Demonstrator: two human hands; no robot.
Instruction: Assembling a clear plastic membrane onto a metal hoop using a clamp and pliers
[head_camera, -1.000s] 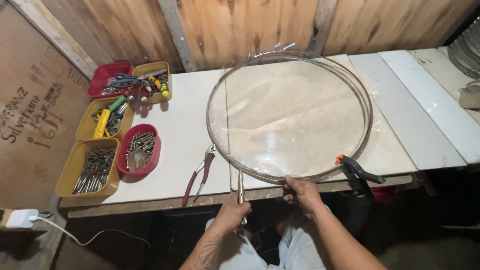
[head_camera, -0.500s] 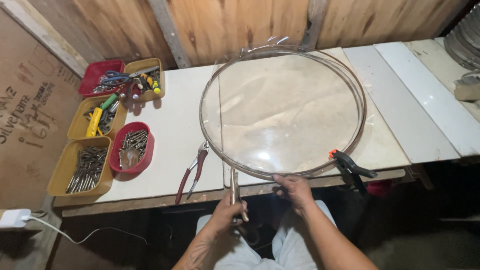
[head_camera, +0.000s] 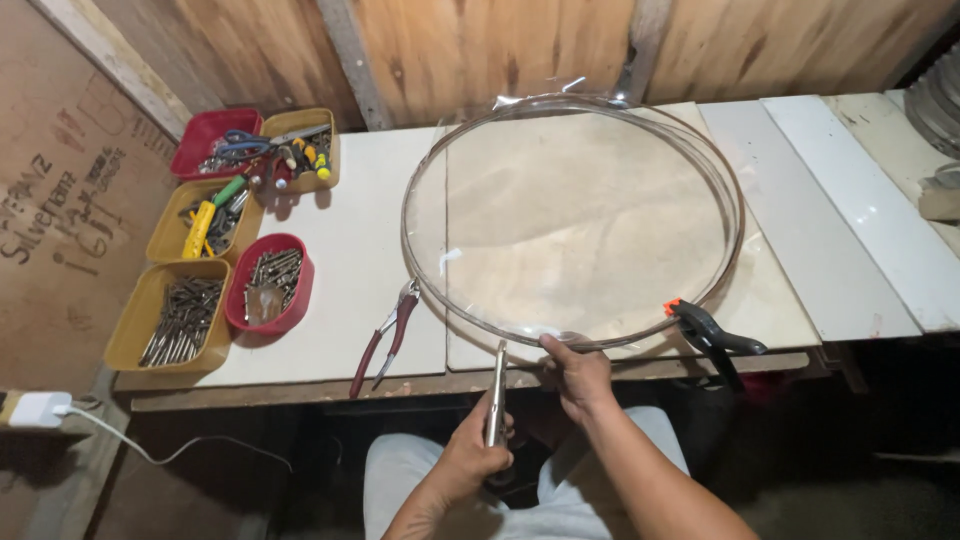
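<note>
A large round hoop (head_camera: 735, 215) covered with clear plastic film lies flat on the white workbench (head_camera: 355, 265). My left hand (head_camera: 478, 450) grips a metal plier-like tool (head_camera: 496, 385) whose jaws reach the hoop's near rim. My right hand (head_camera: 575, 372) pinches that near rim just to the right of the tool. A black spring clamp with an orange tip (head_camera: 706, 330) bites the rim at the front right. Red-handled pliers (head_camera: 385, 338) lie on the bench left of my hands.
Yellow and red bins (head_camera: 130, 335) of screws, nails and hand tools stand at the bench's left end. A wooden wall runs behind. A white charger and cable (head_camera: 40, 408) lie at the lower left. My knees are under the bench edge.
The view shifted slightly. My left hand drew the tool back and lower along the bench edge, while my right hand stayed on the hoop's near rim.
</note>
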